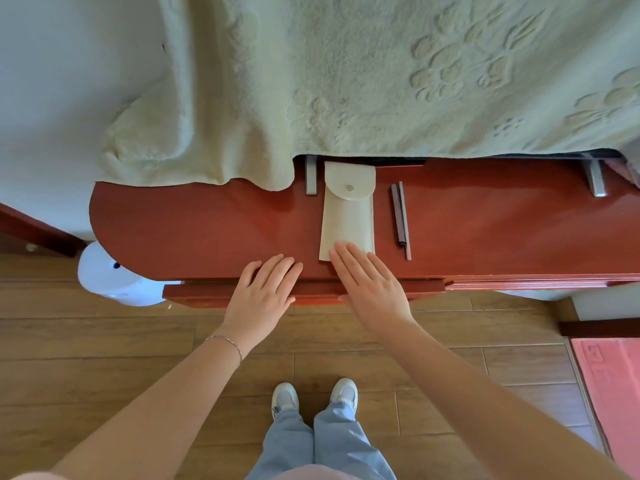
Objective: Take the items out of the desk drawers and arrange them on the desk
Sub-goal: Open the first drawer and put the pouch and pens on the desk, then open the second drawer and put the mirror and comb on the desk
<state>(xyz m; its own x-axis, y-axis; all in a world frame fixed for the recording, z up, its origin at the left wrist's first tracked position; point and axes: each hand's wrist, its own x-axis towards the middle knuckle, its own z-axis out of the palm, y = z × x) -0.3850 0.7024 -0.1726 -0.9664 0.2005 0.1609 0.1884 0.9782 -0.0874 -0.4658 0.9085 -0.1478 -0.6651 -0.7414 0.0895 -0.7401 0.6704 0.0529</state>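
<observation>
Both flat, holding nothing: right hand (372,289) fingertips on pouch (348,216), left hand (265,289) at its 8 o'clock | pencils (401,220) at pouch's 3 o'clock | drawer (207,292) barely open, contents hidden

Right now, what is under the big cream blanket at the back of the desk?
Below the blanket's edge, two grey metal feet and a dark strip show on the desk. What they belong to is covered.

Pouch (348,209) lying on the surface (194,230), two pencils (401,220) just right of it, towel (346,81) draped behind, drawer (304,292) below the front edge, bin (104,275) on the floor at left.
</observation>
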